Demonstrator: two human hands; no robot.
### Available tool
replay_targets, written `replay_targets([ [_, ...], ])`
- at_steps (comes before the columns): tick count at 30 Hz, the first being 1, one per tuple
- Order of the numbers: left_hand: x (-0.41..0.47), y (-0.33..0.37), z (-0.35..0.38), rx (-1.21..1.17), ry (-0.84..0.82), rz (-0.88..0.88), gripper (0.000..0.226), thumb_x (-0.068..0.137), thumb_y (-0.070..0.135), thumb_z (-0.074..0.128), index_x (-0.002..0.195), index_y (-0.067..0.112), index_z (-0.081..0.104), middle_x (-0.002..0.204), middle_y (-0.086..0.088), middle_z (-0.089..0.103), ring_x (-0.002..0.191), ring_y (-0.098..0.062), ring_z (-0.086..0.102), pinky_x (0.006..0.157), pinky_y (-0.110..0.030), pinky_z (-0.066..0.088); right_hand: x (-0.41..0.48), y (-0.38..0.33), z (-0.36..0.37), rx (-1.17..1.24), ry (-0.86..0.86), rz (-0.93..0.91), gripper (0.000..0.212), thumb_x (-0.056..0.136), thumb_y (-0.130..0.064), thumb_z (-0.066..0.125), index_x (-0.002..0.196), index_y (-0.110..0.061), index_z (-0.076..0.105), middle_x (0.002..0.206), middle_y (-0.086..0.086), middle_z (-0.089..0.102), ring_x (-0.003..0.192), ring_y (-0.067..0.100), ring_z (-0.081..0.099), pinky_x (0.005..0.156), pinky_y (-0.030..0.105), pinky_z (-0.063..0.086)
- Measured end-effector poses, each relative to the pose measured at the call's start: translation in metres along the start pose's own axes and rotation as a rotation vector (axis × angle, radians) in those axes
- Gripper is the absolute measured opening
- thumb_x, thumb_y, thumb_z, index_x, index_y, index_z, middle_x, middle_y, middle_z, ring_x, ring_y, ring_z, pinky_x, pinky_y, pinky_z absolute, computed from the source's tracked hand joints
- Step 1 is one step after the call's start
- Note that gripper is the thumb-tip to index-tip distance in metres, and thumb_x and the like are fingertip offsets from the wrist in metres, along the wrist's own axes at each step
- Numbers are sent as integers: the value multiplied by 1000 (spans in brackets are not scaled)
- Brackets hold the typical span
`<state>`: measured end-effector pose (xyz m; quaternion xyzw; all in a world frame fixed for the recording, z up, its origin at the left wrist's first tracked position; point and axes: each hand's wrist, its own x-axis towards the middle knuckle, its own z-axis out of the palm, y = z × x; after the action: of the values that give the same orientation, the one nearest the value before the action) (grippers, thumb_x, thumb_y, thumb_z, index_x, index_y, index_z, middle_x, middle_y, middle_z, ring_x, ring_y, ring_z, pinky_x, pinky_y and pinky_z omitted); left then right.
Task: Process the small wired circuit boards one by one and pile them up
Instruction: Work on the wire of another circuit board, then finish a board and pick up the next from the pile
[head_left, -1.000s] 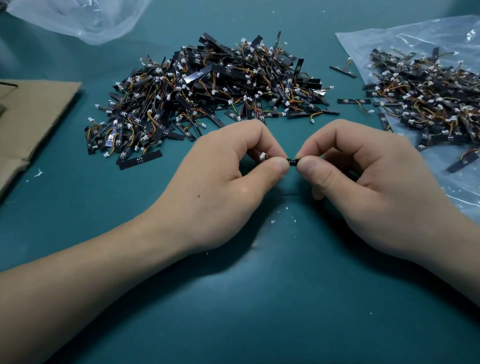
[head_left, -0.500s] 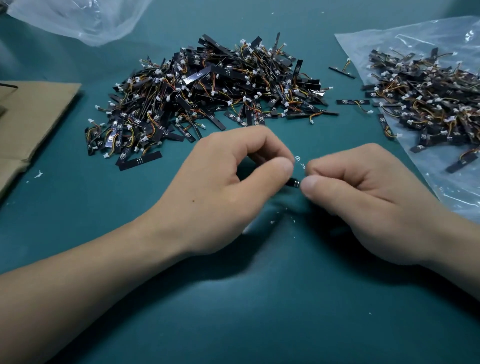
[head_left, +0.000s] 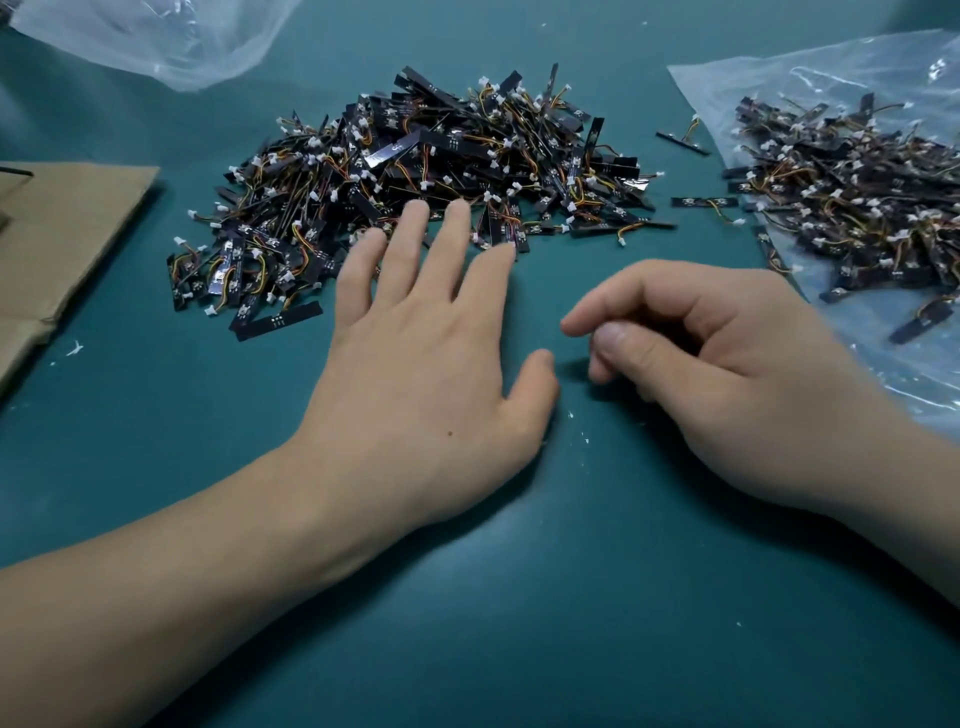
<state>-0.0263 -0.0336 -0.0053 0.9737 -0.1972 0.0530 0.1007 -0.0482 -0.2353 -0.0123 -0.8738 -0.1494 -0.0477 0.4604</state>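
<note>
Wired circuit boards (head_left: 415, 171) sit heaped on the green mat (head_left: 519, 649); we judge this the finished pile. Our left hand (head_left: 415, 374) is spread, fingers straight, tips at its near edge, likely delivering one. Right hand (head_left: 727, 374) hangs loosely curled, visibly empty, near the supply heap (head_left: 852, 208) on the plastic bag (head_left: 779, 67).

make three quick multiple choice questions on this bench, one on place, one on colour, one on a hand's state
1. The right pile lies on: A cardboard; B a clear bag; C a tray.
2. The table is: A teal; B red; C white.
3. The left hand is: A a fist; B gripping a bag; C open, fingers spread at the middle pile.
Key: B, clear plastic shows under and around that pile; A, the surface is teal all round; C, its straight fingers touch the pile's near edge.
</note>
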Motion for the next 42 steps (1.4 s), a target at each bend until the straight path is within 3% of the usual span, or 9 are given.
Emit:
replay_targets([
  [3, 3, -1, 3, -27, -56, 21, 73, 91, 60, 29, 157, 29, 31, 170, -3, 23, 158, -25, 15, 128, -43, -4, 0, -3, 0, 8, -12, 8, 17, 96, -19, 58, 99, -27, 72, 77, -11, 72, 65, 3, 63, 63, 6, 41],
  [10, 3, -5, 3, -92, 16, 108, 52, 90, 53, 44, 134, 28, 57, 141, 6, 52, 136, -18, 42, 113, -32, 17, -1, -8, 0, -61, -18, 4, 16, 94, -22, 60, 97, -30, 73, 77, -14, 73, 68, 6, 64, 63, 8, 41],
  [15, 6, -3, 5, -90, -10, 52, 74, 90, 59, 34, 158, 30, 30, 170, 4, 22, 158, -18, 12, 125, -42, 6, -1, -8, 0, -82, -21, -6, 15, 94, -23, 61, 96, -30, 74, 77, -16, 72, 68, 0, 64, 64, 6, 41],
  [19, 9, -5, 8, -142, -30, 34, 69, 89, 60, 34, 152, 32, 38, 166, 10, 28, 156, -17, 16, 127, -40, 6, 0, -8, 1, -101, -30, 4, 13, 94, -29, 61, 94, -32, 74, 78, -10, 72, 66, 9, 61, 61, 15, 45],
  [23, 8, -7, 6, -196, 50, 72, 49, 89, 52, 45, 134, 33, 53, 143, 15, 49, 140, -11, 34, 117, -29, 13, -1, -6, 1, -97, -23, -6, 12, 94, -29, 62, 93, -31, 74, 76, -7, 71, 64, 10, 59, 59, 14, 44],
  [28, 8, -4, 0, -494, 104, 163, 16, 89, 31, 58, 99, 31, 72, 96, 18, 65, 100, -7, 58, 96, -35, 45, -2, -7, 0, -88, -13, -6, 12, 94, -29, 62, 93, -32, 73, 73, -4, 70, 59, 6, 55, 56, 12, 40],
  [34, 9, -7, 0, -575, 104, 153, 31, 87, 8, 68, 110, 28, 70, 96, 18, 70, 99, -8, 63, 96, -35, 48, 0, -5, 1, -122, 129, 8, 7, 93, -23, 68, 93, -29, 72, 73, -22, 64, 62, -3, 57, 60, 6, 38],
  [38, 7, -7, 2, -495, 175, 104, 25, 84, 33, 69, 108, 38, 69, 110, 20, 60, 113, -10, 52, 104, -38, 36, 1, -2, -2, -172, 186, 62, 14, 96, -20, 72, 95, -34, 70, 96, -15, 65, 81, -8, 57, 72, 5, 37],
  [42, 8, -7, 6, -350, 122, 27, 29, 79, 60, 63, 101, 43, 69, 107, 22, 53, 112, -9, 42, 89, -26, 17, 3, -4, -1, -240, 109, 77, 16, 95, -21, 69, 101, -36, 71, 119, -17, 63, 117, 2, 57, 97, 9, 35],
])
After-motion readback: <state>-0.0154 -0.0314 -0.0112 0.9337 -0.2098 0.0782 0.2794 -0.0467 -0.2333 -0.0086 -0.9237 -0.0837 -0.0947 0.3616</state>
